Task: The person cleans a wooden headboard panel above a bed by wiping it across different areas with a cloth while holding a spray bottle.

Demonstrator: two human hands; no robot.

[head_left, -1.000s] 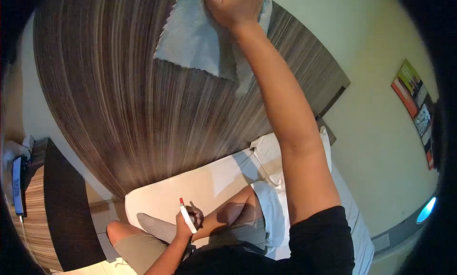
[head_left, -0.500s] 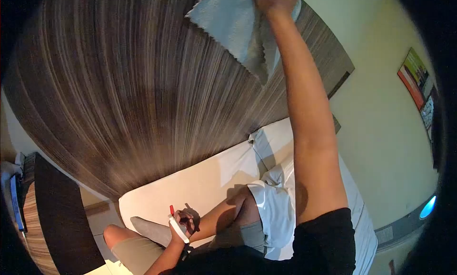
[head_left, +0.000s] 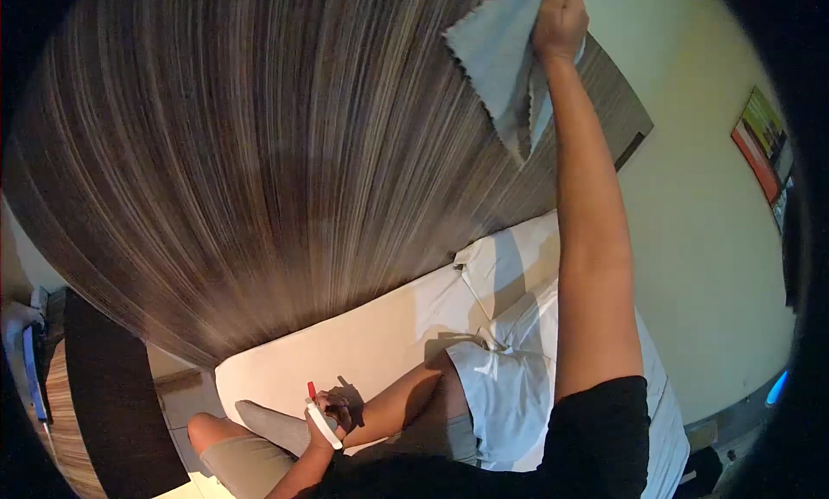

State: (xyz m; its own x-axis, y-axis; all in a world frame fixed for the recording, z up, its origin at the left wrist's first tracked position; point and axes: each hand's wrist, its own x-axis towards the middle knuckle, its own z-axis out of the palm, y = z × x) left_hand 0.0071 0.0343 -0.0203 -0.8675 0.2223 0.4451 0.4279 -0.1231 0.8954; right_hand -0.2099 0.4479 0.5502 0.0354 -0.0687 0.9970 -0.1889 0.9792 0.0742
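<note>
High against the striped wooden headboard [head_left: 285,154], my right hand [head_left: 561,22] is closed on a pale blue-grey cloth [head_left: 499,59] with a zigzag edge. The cloth hangs in a fold down from my fist, close to the panel. Low down by my legs, my left hand [head_left: 335,413] is wrapped round what looks like a spray bottle, with a white head [head_left: 323,425] and a red nozzle [head_left: 312,390]. The bottle's body is hidden by my hand and arm.
I sit on a mattress with a white sheet [head_left: 363,326], bunched into a white cloth heap [head_left: 518,387] at my right. A dark, wood-edged bedside table [head_left: 108,387] with a blue object [head_left: 34,374] stands left. A picture [head_left: 764,145] hangs on the right wall.
My right hand has moved right and slightly down in view with the cloth, along the headboard. The camera view has shifted slightly. My left hand keeps its hold low down.
</note>
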